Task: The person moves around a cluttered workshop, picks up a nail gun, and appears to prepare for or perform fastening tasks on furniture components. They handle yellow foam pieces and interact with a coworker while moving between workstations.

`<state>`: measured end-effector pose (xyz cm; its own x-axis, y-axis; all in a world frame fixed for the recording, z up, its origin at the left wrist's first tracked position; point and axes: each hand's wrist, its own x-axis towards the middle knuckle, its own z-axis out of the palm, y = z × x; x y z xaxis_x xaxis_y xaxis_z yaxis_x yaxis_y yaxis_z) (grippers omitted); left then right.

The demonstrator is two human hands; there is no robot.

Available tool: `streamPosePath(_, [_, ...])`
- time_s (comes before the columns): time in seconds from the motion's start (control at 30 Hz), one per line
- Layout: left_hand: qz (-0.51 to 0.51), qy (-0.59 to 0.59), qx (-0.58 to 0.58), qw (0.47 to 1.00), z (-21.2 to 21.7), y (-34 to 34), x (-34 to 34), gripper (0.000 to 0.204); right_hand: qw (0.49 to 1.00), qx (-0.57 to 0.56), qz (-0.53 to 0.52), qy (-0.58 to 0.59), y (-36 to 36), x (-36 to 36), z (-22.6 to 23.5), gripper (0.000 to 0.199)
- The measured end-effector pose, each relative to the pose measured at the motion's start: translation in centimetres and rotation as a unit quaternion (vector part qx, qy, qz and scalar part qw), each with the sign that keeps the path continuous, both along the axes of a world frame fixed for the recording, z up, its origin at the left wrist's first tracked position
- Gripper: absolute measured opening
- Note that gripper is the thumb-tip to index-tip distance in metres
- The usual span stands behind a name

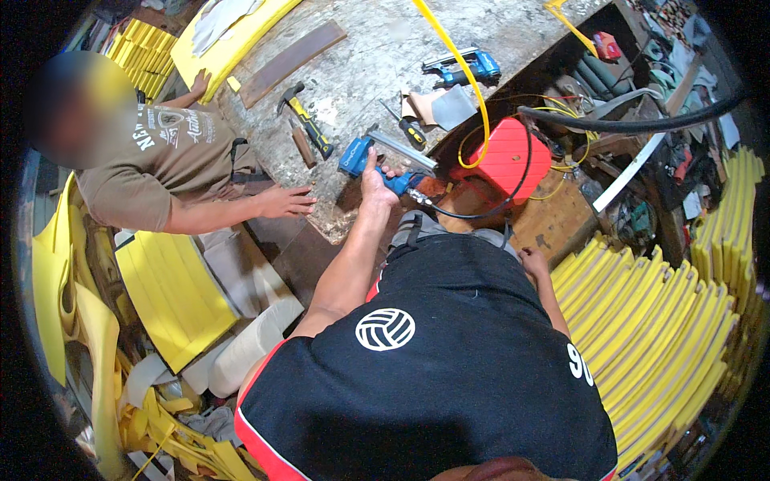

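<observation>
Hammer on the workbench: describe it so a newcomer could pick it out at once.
Start at the big scuffed grey workbench. Beyond and left of the blue tool in the left hand lies the hammer. Unlike the screwdriver, it has a claw head on its yellow-and-black handle.

This is a workshop, rough and crowded with material. A worn, stained bench [377,68] carries a hammer [311,127], a screwdriver [412,134] and a blue nailer-like tool [473,68], and another blue power tool [353,158] sits in the person's left hand [375,186]. A yellow hose [461,60] loops down across the bench. Yellow padded panels [642,321] stand in a long row at the right, yellow offcuts [152,425] heap up at the lower left, and mixed scraps crowd the upper right.
</observation>
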<state>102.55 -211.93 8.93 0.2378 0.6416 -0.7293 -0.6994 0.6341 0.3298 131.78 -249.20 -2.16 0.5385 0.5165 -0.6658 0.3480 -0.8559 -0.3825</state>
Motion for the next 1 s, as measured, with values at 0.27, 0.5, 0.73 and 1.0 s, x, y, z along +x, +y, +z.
streamPosePath(0.27, [-0.141,0.100,0.023,0.985,-7.3,3.1,-1.7,0.069,0.995,-0.020,-0.017,-0.096,-0.8,0.5,-0.9,0.040])
streamPosePath(0.5, [-0.172,0.138,0.101,0.970,-11.6,6.7,-3.5,0.045,0.996,-0.030,-0.052,-0.072,2.4,1.8,1.1,0.037])
streamPosePath(0.73, [-0.160,0.252,0.133,0.945,-8.3,5.6,-0.3,0.042,0.991,-0.023,-0.079,-0.109,-2.2,-0.9,-3.7,0.036])
streamPosePath(1.0, [-0.334,0.328,0.355,0.809,-13.3,7.4,-4.8,0.060,0.992,-0.054,-0.092,-0.067,-4.6,-3.7,-4.2,0.039])
